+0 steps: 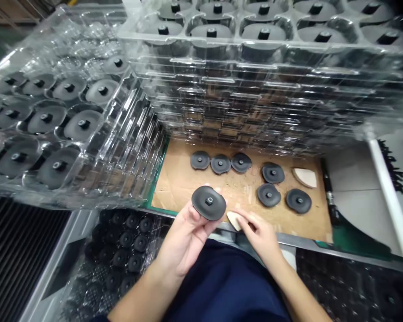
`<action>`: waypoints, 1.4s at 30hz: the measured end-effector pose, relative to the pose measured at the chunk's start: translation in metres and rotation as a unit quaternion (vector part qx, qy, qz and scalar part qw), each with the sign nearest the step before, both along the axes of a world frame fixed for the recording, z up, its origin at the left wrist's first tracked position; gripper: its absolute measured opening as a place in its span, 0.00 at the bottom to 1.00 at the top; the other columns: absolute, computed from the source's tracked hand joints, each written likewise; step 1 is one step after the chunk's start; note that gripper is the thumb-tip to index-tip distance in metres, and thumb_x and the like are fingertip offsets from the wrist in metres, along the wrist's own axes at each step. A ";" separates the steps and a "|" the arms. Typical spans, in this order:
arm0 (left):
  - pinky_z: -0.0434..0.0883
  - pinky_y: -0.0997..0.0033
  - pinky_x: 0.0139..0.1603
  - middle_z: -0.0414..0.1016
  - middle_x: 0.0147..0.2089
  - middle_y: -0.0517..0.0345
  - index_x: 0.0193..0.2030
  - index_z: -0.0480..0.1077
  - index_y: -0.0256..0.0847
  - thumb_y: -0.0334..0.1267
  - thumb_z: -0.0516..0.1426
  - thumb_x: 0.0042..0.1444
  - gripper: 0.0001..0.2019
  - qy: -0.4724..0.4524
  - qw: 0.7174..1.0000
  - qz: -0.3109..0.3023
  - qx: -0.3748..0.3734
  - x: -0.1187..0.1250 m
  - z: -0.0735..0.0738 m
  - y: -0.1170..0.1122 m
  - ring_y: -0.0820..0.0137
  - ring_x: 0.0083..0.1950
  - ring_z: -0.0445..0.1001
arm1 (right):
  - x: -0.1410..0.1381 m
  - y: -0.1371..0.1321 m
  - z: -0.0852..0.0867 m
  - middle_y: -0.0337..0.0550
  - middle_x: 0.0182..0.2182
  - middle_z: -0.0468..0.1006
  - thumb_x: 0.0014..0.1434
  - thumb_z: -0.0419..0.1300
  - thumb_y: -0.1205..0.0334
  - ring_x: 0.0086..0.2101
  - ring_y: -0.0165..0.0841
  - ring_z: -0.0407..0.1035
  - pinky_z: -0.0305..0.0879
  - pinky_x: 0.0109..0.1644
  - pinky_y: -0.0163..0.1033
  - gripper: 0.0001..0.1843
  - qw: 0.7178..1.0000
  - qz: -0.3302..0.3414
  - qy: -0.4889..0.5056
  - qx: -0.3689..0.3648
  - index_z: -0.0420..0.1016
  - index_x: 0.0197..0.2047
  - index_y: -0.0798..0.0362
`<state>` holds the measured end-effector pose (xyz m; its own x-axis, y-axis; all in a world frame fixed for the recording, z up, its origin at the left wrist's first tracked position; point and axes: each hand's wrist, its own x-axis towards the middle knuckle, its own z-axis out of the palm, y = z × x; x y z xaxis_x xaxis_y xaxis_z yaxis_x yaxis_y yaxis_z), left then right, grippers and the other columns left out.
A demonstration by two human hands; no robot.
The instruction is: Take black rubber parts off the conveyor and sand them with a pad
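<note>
My left hand (184,235) grips a round black disc (208,203) with a small hub at its middle, held up over the front edge of the brown board (178,183). Just to its right, my right hand (260,232) pinches a small pale wedge-shaped piece (234,219) close to the disc's lower edge. Several more black discs (269,195) lie flat on the board behind my hands. Another pale wedge (305,177) lies at the board's right side.
Tall stacks of clear plastic trays (255,85) filled with black discs rise behind the board, and another stack (54,120) leans at the left. A tray of smaller black parts (128,250) sits below left. A dark tool (329,192) lies along the board's right edge.
</note>
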<state>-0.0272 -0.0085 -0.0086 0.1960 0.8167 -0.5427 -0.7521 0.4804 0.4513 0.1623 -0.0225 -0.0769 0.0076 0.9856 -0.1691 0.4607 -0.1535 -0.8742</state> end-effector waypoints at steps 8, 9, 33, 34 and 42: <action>0.73 0.68 0.51 0.78 0.49 0.52 0.52 0.72 0.43 0.42 0.67 0.43 0.26 0.003 1.000 -0.023 0.017 0.006 0.004 -0.002 0.62 0.51 0.76 | -0.033 0.018 0.095 0.41 0.46 0.78 0.63 0.55 0.63 0.42 0.33 0.72 0.68 0.44 0.37 0.14 0.985 0.003 -0.008 0.174 0.73 0.51 0.47; 0.73 0.70 0.51 0.78 0.49 0.53 0.52 0.72 0.43 0.42 0.67 0.44 0.26 0.008 0.999 -0.028 0.020 0.006 0.004 -0.001 0.63 0.51 0.76 | -0.040 0.020 0.107 0.42 0.44 0.79 0.63 0.54 0.66 0.41 0.33 0.72 0.67 0.44 0.38 0.14 0.975 0.051 -0.010 0.215 0.72 0.51 0.50; 0.73 0.72 0.48 0.79 0.47 0.63 0.45 0.76 0.50 0.31 0.71 0.35 0.26 0.027 0.998 -0.039 0.033 0.024 0.013 0.008 0.66 0.46 0.78 | -0.005 0.016 0.106 0.39 0.29 0.78 0.61 0.52 0.70 0.27 0.30 0.70 0.66 0.32 0.35 0.12 0.967 0.168 0.034 0.190 0.75 0.44 0.52; 0.73 0.71 0.48 0.79 0.47 0.62 0.45 0.76 0.50 0.33 0.71 0.35 0.26 0.026 0.999 -0.033 0.032 0.022 0.011 0.008 0.66 0.46 0.78 | 0.004 0.012 0.097 0.39 0.31 0.80 0.62 0.53 0.68 0.30 0.30 0.72 0.68 0.33 0.35 0.11 0.978 0.131 0.034 0.160 0.75 0.43 0.50; 0.71 0.71 0.50 0.75 0.53 0.58 0.52 0.71 0.48 0.33 0.68 0.39 0.29 0.050 0.997 -0.055 -0.003 0.032 0.007 0.007 0.65 0.51 0.74 | 0.031 -0.011 0.048 0.43 0.42 0.80 0.61 0.57 0.56 0.40 0.36 0.75 0.72 0.40 0.36 0.12 0.991 -0.120 0.050 0.009 0.75 0.45 0.50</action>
<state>0.0050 -0.0014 -0.0019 0.2281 0.7900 -0.5691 -0.6458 0.5602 0.5188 0.1937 -0.0338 -0.0288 0.2271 0.9602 -0.1626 0.3227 -0.2317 -0.9177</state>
